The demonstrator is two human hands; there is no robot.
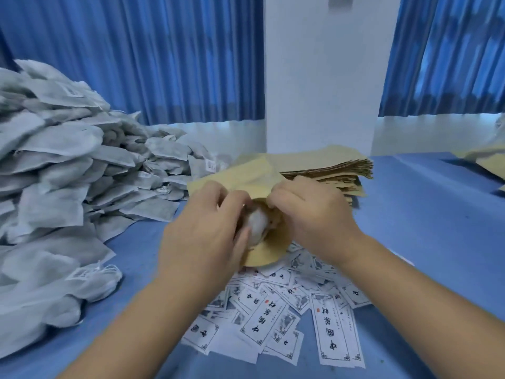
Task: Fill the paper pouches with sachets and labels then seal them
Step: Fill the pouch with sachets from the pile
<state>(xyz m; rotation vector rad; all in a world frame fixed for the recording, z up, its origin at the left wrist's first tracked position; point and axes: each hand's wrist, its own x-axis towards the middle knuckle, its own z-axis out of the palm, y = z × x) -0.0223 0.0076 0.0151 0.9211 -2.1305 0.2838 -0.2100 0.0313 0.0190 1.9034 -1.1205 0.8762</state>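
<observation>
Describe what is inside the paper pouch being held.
A white sachet shows in the open mouth of the paper pouch, between both hands. Anything deeper, including a label, is hidden.

tan pouch (254,173), blue pleated curtain (153,56)

A heap of sachets (62,170) covered the left side of the table (426,214), and a stack of paper pouches (336,170) lay at the middle rear, before a pillar (322,77). Loose labels (276,315) were scattered nearest the person, and between them and the stack both hands held one pouch (246,179) with a sachet (257,222) in its mouth.
</observation>
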